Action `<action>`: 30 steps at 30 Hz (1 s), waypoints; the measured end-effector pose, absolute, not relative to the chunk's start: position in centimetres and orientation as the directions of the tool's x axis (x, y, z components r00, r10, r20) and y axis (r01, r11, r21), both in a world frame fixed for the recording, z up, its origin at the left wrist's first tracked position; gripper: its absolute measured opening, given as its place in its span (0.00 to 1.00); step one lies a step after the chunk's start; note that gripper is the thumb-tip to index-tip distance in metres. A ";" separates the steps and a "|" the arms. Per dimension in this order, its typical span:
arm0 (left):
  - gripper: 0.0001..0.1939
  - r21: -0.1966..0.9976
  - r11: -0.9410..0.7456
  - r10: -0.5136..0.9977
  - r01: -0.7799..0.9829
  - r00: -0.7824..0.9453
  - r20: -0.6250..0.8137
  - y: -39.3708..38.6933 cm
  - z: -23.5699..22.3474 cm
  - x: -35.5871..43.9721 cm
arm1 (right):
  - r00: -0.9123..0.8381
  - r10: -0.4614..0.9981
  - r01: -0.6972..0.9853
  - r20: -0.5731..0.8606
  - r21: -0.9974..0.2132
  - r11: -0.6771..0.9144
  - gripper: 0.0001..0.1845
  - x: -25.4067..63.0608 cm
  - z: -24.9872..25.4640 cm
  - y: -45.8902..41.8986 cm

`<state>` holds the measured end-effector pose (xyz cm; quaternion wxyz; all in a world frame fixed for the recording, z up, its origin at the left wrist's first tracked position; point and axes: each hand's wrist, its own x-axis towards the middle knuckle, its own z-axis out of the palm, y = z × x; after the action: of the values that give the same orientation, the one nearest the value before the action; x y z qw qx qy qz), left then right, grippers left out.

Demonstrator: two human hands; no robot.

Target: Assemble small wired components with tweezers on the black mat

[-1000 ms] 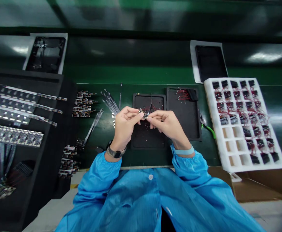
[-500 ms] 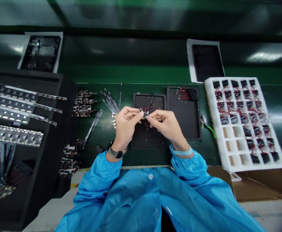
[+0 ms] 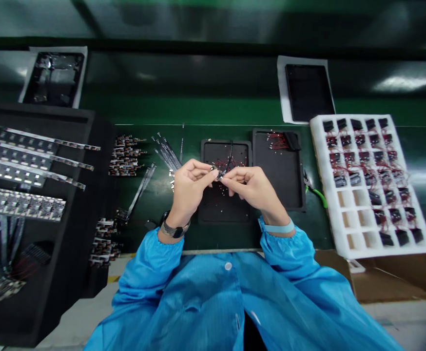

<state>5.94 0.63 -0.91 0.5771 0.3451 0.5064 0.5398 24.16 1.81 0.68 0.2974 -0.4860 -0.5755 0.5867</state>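
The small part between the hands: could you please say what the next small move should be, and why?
Probably a gentle adjustment by the right hand while the left hand steadies the small part: both pinch at it, fingertips close together, above the black tray; finer details are too small to read.

head: one view; from above the wearer's smock, facing forward and down
counter: near edge crosses below centre; far edge lies above it
hands: mid-view; fairly near, both sleeves within frame
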 end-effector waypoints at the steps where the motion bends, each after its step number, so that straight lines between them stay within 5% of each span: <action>1: 0.12 0.944 0.185 0.973 -0.273 -0.085 -0.215 0.6 -0.9 5.9 | -0.362 0.901 0.215 -0.238 -0.962 -0.167 0.20 24.2 0.7 1.8; 14: 0.13 0.941 0.210 0.976 -0.264 -0.007 -0.219 0.7 -1.2 5.4 | -0.408 0.867 0.221 -0.287 -0.952 -0.211 0.20 24.7 0.9 2.0; 30: 0.12 0.972 0.143 0.971 -0.187 -0.165 -0.175 0.4 -0.8 6.3 | -0.286 0.930 0.197 -0.231 -0.964 -0.179 0.21 23.7 0.7 1.5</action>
<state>6.26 0.38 -0.76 0.5327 0.3654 0.5364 0.5431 23.74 1.47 0.69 0.3174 -0.5062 -0.5565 0.5774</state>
